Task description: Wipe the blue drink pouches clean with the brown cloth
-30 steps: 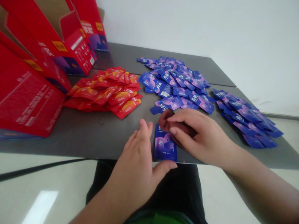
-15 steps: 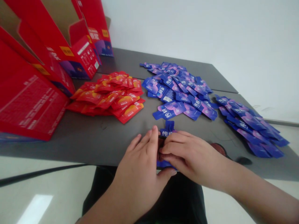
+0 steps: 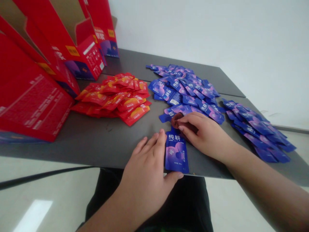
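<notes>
I have the left hand (image 3: 147,172) spread, thumb apart, alongside a flat, rectangular blue-and-purple film pouch (image 3: 176,154). The pouch lies at the front edge of the grey worktop (image 3: 108,138), white-lettered face up, neck pointing away. The right hand (image 3: 205,133) curls at its upper end; I cannot tell whether it pinches anything.

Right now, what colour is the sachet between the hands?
The sachet is blue, partly pink; head view.
</notes>
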A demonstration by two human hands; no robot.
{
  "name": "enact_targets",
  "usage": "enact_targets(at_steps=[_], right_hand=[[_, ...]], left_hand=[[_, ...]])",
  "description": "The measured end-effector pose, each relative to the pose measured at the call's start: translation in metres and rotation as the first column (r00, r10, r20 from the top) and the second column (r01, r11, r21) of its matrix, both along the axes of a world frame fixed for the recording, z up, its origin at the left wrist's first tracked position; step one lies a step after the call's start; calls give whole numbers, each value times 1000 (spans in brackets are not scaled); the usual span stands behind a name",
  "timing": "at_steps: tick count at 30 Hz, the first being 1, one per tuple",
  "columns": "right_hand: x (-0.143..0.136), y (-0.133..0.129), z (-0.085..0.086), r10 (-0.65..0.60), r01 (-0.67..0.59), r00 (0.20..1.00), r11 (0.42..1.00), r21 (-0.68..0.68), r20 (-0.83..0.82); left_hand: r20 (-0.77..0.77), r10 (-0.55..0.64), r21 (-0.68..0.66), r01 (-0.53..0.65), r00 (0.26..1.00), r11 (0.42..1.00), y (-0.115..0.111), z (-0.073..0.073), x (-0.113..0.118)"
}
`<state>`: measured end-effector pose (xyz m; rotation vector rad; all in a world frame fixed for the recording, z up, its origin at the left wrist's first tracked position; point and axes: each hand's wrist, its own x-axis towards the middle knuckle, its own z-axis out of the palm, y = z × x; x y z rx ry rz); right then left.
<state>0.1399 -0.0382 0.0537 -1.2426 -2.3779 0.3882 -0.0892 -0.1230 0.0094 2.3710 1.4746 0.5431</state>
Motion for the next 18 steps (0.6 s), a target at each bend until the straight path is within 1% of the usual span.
enact_targets(at_steps=[1, 2, 4, 5, 7, 9, 11, 13, 15, 18], right_hand=[[0, -7, 4, -15, 15, 1000, 1000, 17, -19], [-1, -16, 9, -4, 4, 999, 1000, 8, -41], [-2, -36, 18, 86, -94, 992, 991, -96, -88], [-4, -45, 22, 144, -161, 984, 972, -172, -107], [-7, -58, 25, 244, -268, 963, 914, -303, -117], [-10, -63, 22, 298, -312, 950, 879, -361, -94], [-11, -60, 16, 317, -316, 947, 886, -339, -55], [-9, -49, 9, 302, -295, 953, 916, -270, -17], [-5, -35, 3, 258, -248, 966, 949, -195, 23], [2, -14, -4, 165, -156, 984, 981, -114, 69]], left_hand=[[-5, 1, 18, -1, 1000, 1000, -1, 0, -1], [-6, -6, 35, 6, 1000, 999, -1, -1, -1], [12, -37, 56, 37, 999, 998, -2, 0, -3], [26, -57, 52, 56, 998, 997, -2, 0, -4], [43, -85, 22, 84, 995, 996, -1, 1, -4], [40, -78, -2, 78, 996, 997, 0, 0, -3], [28, -58, -9, 59, 998, 998, 0, -1, -2], [23, -42, -10, 42, 999, 999, 0, -2, 0], [17, -39, -15, 39, 999, 999, 0, -3, 1], [0, -48, -12, 48, 999, 999, 0, -2, -1]])
